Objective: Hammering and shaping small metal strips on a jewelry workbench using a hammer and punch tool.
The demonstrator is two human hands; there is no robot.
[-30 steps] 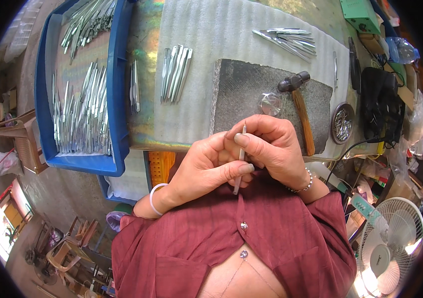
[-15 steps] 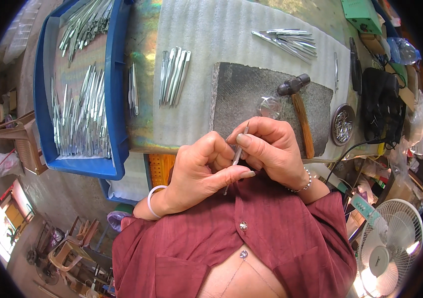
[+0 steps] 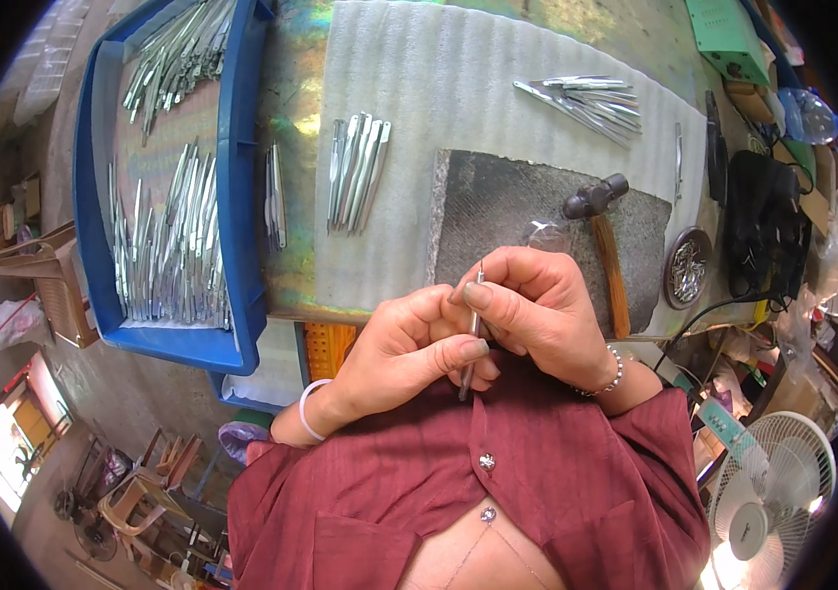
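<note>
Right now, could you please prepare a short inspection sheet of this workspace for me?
Surface: table bearing a white foam sheet and a dark slab.
Job's things: slim metal rod in hand; slender metal pieces on the sheet, more in the blue tray.
Clutter: hammer on the slab; round dish of small metal parts beside it.
Hands: left hand and right hand both hold the rod.
Cables: black cable near the table's right edge.
Surroundings: white fan at lower right.
</note>
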